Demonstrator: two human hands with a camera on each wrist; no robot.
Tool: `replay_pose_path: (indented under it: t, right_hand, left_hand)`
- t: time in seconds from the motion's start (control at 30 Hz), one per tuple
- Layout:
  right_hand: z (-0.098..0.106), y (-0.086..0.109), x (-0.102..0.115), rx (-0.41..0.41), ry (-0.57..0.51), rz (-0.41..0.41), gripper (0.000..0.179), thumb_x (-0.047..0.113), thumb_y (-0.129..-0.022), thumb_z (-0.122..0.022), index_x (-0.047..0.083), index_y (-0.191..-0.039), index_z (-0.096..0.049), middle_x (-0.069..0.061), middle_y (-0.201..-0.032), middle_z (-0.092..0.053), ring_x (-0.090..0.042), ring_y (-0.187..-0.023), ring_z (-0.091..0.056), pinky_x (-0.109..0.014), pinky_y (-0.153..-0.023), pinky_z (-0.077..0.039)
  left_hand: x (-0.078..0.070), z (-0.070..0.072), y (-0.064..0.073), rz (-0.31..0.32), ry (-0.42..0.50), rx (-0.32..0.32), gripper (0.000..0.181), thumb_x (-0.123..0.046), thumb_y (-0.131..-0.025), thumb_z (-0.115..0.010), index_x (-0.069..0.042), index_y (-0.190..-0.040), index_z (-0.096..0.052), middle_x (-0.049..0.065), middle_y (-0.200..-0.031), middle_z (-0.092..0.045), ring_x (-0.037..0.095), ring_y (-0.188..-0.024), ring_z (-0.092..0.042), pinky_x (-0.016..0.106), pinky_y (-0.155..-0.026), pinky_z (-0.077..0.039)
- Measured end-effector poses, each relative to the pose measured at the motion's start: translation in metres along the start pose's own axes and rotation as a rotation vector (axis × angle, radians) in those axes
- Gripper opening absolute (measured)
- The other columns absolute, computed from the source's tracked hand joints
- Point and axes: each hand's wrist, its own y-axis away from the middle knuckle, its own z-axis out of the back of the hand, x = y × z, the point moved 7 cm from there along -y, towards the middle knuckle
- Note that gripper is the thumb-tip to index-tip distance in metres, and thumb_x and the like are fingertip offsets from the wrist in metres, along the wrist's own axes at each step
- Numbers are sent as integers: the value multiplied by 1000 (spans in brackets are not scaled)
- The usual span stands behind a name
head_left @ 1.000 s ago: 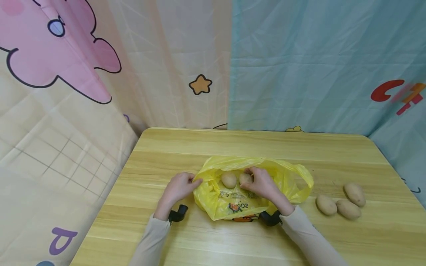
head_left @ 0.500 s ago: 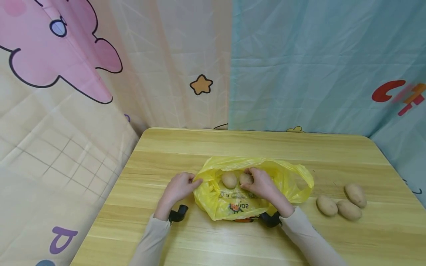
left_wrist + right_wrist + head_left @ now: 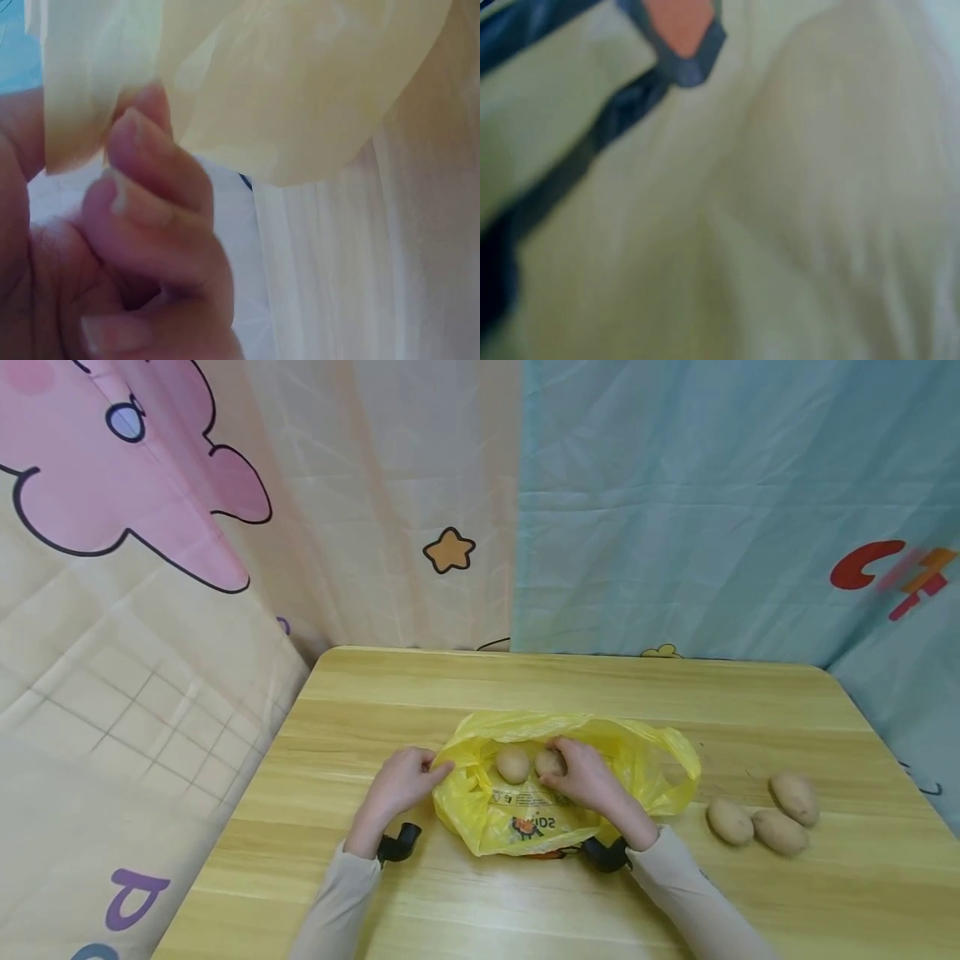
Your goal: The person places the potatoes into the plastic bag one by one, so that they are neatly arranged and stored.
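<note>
Two-handed | pinching yellow bag at rim with left hand | gripping potato inside with right hand, beside second potato | three potatoes on table, right of bag

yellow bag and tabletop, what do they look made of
The yellow bag looks like thin, slightly glossy plastic film: it is creased and translucent. The tabletop looks like wood or wood-look laminate, with striped grain and a soft sheen.

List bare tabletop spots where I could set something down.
Bare table: the strip between yellow bag and curtain; left of the left hand; front, between the sleeves. Crowded: inside the bag, where the right hand holds one of two potatoes; right of the bag, where three potatoes cluster.
</note>
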Motion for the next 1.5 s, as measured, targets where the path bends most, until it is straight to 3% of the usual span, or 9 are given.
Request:
replay_pose_path:
  t: [0.27, 0.53, 0.7, 0.87, 1.07, 1.23, 1.37, 1.5]
  right_hand:
    - [0, 0, 2, 7, 3, 7, 42, 10, -78, -79, -5, -112, -60, -18, -103, -64, -30, -87, -61, -42, -71, -49]
    - [2, 1, 1, 4, 0, 0, 42, 9, -78, -79, -6, -112, -60, -18, -104, -63, -30, -87, -61, -42, -71, -48]
    - [2, 2, 0, 2, -1, 2, 42, 9, -78, -78, -6, -113, -60, -18, -104, -63, -30, -87, -61, -41, -71, -48]
    - [3, 3, -1, 1, 2, 16, 43, 9, -78, -78, -5, -113, -59, -18, -103, -63, -28, -84, -60, -40, -68, -48]
    - [2, 4, -3, 13, 16, 33, 45, 9, -78, -78, -6, -115, -58, -19, -104, -63, -30, -86, -60, -40, -69, -48]
    - [2, 5, -3, 17, 20, 24, 46, 11, -79, -78, -5, -117, -58, -19, -106, -63, -31, -89, -61, -42, -72, -48]
    - [4, 8, -2, 17, 17, 26, 48, 13, -79, -78, -6, -118, -57, -18, -104, -63, -27, -83, -59, -38, -66, -46]
    - [9, 11, 0, 16, 15, 18, 50, 14, -81, -77, -6, -121, -55, -19, -110, -62, -29, -87, -59, -41, -70, -48]
  left_hand:
    - [9, 0, 9, 10, 63, -184, 44, -27, -89, -67, -12, -59, -39, -6, -50, -28, 8, -44, -27, 22, -45, -23]
    - [17, -11, 21, 5, 225, -354, 27, -20, -86, -71, -8, -68, -54, -3, -58, -47, 10, -48, -40, 23, -47, -34]
    - [17, -16, 25, -15, 313, -424, 22, -19, -85, -73, -8, -71, -59, -2, -59, -50, 12, -52, -44, 24, -49, -38]
    - [18, -20, 24, -42, 420, -402, 26, -23, -85, -74, -7, -70, -59, -2, -59, -51, 11, -53, -45, 22, -49, -38]
    - [24, -22, 24, 0, 587, -341, 27, -22, -83, -75, -4, -71, -59, 1, -59, -49, 9, -52, -42, 19, -46, -34]
    - [25, -22, 24, 20, 613, -309, 29, -23, -84, -75, -3, -71, -58, 0, -59, -46, 9, -52, -38, 19, -48, -31]
    - [27, -21, 25, 58, 642, -289, 27, -19, -83, -75, -2, -70, -57, 0, -59, -45, 8, -52, -36, 18, -48, -30]
    - [14, -11, 31, 50, 654, -265, 26, -12, -84, -74, 0, -70, -56, 1, -59, -46, 7, -51, -37, 18, -48, -32]
